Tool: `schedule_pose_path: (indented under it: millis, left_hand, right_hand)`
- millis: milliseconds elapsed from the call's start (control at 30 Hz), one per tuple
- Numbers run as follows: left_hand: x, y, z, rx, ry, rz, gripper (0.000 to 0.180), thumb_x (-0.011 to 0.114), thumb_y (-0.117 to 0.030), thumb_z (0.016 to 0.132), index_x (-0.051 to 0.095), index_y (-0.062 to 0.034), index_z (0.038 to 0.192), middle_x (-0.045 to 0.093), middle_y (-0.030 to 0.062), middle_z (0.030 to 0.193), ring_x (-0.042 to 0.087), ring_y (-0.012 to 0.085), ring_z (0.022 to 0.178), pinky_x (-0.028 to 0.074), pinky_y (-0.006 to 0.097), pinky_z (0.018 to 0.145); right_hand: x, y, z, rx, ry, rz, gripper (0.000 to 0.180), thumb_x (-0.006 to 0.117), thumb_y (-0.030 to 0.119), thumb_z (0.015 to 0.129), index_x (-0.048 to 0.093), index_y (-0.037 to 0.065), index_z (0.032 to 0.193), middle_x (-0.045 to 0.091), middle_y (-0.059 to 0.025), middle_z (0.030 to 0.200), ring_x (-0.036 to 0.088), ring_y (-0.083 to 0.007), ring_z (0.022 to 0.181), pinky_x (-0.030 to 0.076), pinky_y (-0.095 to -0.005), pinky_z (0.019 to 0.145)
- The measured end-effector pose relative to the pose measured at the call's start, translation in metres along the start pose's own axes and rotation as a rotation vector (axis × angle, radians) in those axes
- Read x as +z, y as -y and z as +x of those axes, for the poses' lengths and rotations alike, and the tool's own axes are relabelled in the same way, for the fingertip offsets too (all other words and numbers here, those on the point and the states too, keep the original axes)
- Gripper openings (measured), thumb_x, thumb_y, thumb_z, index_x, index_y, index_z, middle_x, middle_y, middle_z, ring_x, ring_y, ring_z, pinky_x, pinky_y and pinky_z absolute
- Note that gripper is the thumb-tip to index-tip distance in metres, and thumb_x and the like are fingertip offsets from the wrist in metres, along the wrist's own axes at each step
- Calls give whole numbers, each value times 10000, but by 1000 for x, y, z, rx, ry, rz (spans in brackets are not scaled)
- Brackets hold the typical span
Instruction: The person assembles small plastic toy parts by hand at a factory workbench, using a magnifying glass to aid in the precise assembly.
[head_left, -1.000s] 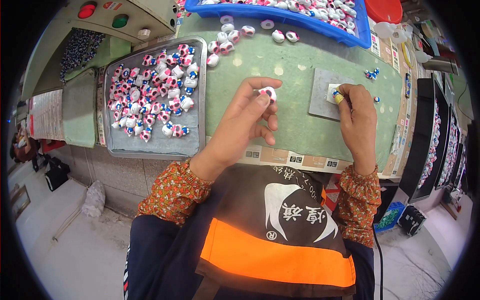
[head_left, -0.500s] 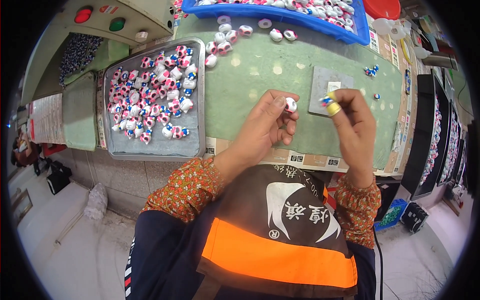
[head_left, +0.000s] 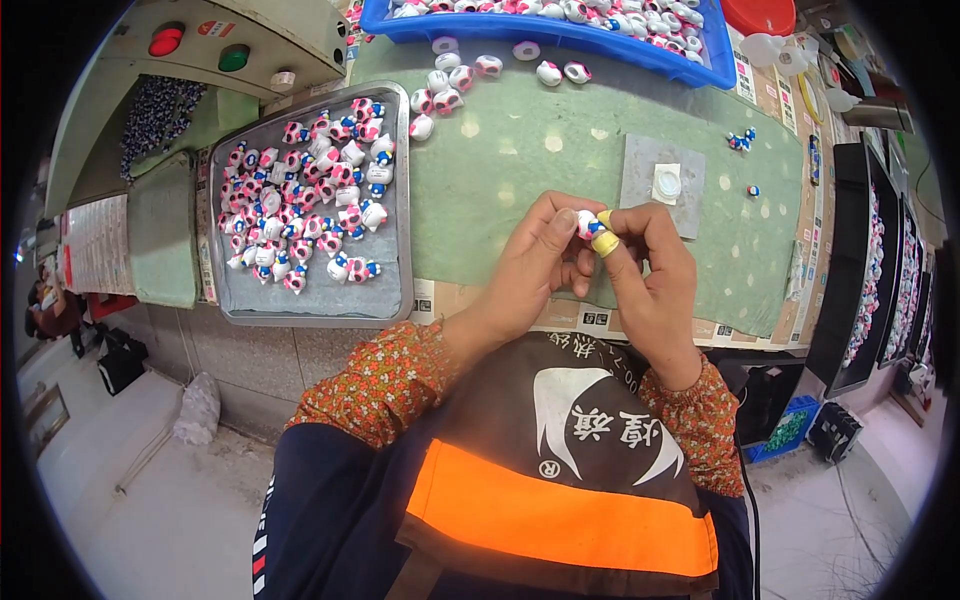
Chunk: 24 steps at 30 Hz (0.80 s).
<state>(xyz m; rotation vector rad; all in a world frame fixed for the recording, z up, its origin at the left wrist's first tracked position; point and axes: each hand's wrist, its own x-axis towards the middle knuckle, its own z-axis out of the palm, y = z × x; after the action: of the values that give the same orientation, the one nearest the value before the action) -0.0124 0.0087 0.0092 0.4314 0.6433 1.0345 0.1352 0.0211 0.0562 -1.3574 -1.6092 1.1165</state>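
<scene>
Worktop: the green worktop (head_left: 520,170) fills the upper centre of the frame.
Tray: a grey metal tray (head_left: 310,300) at centre left carries many small white, pink and blue figurines.
Bin: a blue bin (head_left: 560,35) along the top edge holds more of them.
Pad: a grey square pad (head_left: 645,185) right of centre bears a small white disc.
Left hand: the left hand (head_left: 535,270) pinches the tiny toy figurine (head_left: 588,225) at mid-frame, its grip closed on it.
Right hand: the right hand (head_left: 650,285), yellow tape on one finger, touches the same piece; its grip looks closed on it.
Handling: judged light, hard and slippery; best pinched at its sides.
</scene>
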Motion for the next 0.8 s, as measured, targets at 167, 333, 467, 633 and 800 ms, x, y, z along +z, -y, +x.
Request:
schedule_pose_path:
  millis: [167, 333, 467, 633, 800]
  left_hand:
    - [-3, 9, -1, 67, 0, 50, 308, 407, -334, 1082, 501, -61, 1189, 517, 1, 937, 478, 47, 752, 460, 200, 599]
    - [1, 5, -2, 80, -45, 205, 289, 403, -335, 1084, 496, -73, 1166, 503, -7, 888, 448, 31, 695, 417, 174, 559]
    - [8, 1, -7, 34, -87, 277, 279, 387, -351, 1086, 487, -92, 1103, 476, -24, 831, 406, 23, 627, 345, 168, 497]
    - [7, 3, -8, -12, -91, 179, 296, 362, -379, 1088, 467, -102, 1077, 444, -35, 790, 372, 12, 618, 300, 173, 482]
    - [9, 11, -9, 118, -218, 403, 291, 326, -353, 1096, 447, -90, 1062, 420, -32, 758, 362, 16, 623, 328, 185, 513]
  right_hand:
    - [8, -14, -8, -94, -43, -8, 62, 620, -17, 918, 571, -18, 957, 618, -57, 840, 621, -93, 682, 477, -242, 596]
    - [-2, -26, -8, 81, 8, 224, 71, 640, 24, 937, 585, -6, 971, 629, -30, 874, 593, -54, 753, 475, -222, 656]
    - [-10, -14, -6, 217, 75, 412, 88, 649, 52, 953, 601, -9, 997, 631, 1, 898, 545, -26, 780, 452, -200, 691]
    - [-5, -16, -7, 239, 87, 322, 79, 653, 41, 949, 605, -11, 985, 625, 11, 891, 528, -17, 776, 439, -185, 683]
    - [6, -16, -11, 212, 18, 268, 80, 674, 10, 913, 596, -1, 930, 597, 21, 817, 502, -12, 707, 420, -181, 606]
